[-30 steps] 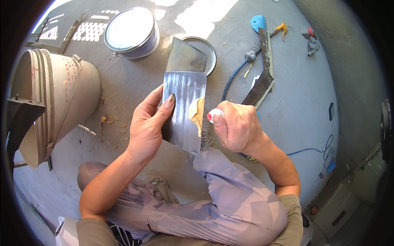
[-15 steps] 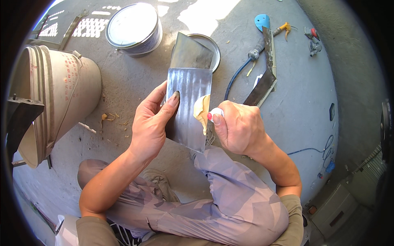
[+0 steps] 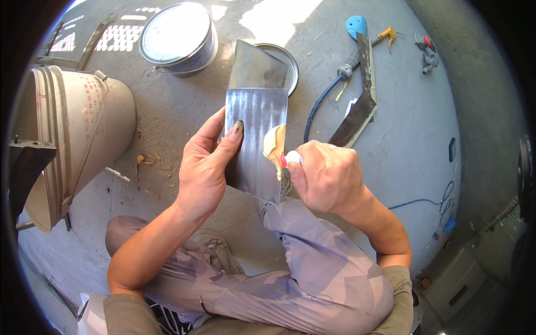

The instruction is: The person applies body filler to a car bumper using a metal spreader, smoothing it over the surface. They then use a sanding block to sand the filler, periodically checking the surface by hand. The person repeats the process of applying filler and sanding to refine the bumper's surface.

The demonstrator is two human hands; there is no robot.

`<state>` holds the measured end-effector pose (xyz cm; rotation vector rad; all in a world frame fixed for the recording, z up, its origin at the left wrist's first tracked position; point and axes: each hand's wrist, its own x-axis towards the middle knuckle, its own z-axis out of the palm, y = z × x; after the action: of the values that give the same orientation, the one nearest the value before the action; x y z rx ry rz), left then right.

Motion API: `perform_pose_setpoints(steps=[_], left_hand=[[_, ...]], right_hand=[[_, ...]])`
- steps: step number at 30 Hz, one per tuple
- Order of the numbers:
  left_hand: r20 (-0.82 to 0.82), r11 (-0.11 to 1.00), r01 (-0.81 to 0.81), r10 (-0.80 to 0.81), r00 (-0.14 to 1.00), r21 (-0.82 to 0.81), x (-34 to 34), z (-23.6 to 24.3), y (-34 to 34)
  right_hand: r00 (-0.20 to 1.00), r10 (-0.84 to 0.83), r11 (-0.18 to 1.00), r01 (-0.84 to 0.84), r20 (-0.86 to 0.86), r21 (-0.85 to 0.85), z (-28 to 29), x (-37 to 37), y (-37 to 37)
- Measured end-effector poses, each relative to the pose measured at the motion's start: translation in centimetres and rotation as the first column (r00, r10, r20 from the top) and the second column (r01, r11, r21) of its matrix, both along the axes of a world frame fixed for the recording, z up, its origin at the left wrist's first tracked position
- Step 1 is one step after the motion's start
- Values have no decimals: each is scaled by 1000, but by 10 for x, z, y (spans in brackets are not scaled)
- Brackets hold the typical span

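Observation:
My left hand grips a flat metal sheet by its left edge, the thumb lying on its face. A mound of cream-coloured putty sits at the sheet's right edge. My right hand is closed round a small white tube, mostly hidden in the fist. The tube's red tip points left at the putty, very close to it; whether they touch I cannot tell. Beyond the sheet's far edge shows a darker grey metal plate; how the two are joined or stacked is hidden.
A round lidded can stands at the far left, a large beige bucket nearer. A round lid or ring lies behind the plate. To the right lie a blue hose, an angled dark metal strip and a yellow-handled tool.
The sheet has shifted slightly up and left in the view with my left hand. My right thumb and the tube have turned a little, and more red shows at the tip.

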<state>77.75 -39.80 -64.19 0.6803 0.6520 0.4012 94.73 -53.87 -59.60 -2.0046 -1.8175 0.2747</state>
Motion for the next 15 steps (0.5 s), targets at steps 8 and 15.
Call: perform_pose_setpoints(steps=[8, 15], left_hand=[[-4, 999, -31, 31, 1000, -17, 3, -4, -1], [-29, 994, -80, 78, 997, -78, 4, -5, 9]], right_hand=[[993, 59, 997, -63, 100, 44, -1, 0, -4], [997, 58, 998, -58, 53, -5, -11, 6, -21]])
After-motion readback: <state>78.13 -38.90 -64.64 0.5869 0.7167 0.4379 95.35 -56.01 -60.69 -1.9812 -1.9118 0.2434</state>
